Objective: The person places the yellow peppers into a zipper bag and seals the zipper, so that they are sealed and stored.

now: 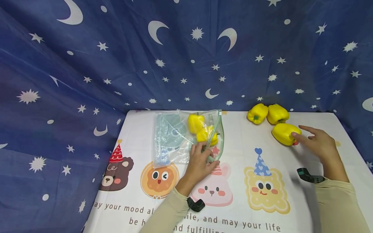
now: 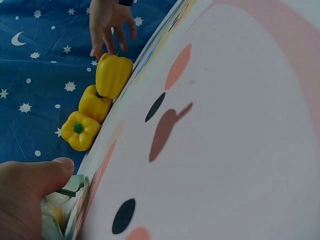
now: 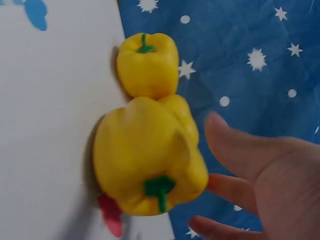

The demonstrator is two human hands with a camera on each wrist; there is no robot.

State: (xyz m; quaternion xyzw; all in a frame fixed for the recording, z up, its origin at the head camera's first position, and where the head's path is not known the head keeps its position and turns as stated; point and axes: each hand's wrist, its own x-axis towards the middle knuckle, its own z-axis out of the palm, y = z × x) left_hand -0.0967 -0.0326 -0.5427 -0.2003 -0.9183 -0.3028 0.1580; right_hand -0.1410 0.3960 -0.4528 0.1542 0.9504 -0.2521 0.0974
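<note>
A clear zip bag (image 1: pixel 184 154) with a green-edged opening lies on the table, its mouth facing right. Two yellow bell peppers (image 1: pixel 196 123) show through the plastic near that mouth. My left hand (image 1: pixel 198 165) holds the bag's lower front edge by the opening; its thumb (image 2: pixel 52 175) shows beside the green strip in the left wrist view. Over on the right, my right hand (image 1: pixel 320 145) spreads its fingers around the near end of another yellow bell pepper (image 1: pixel 284 134). In the right wrist view this pepper (image 3: pixel 142 155) has its green stem turned toward the hand.
Behind the nearest pepper, two more yellow bell peppers (image 1: pixel 257 114) sit side by side against the back edge. A white tablecloth (image 1: pixel 236 197) with cartoon prints covers the table. Dark blue starry cloth (image 1: pixel 180 51) hangs behind and along the left side.
</note>
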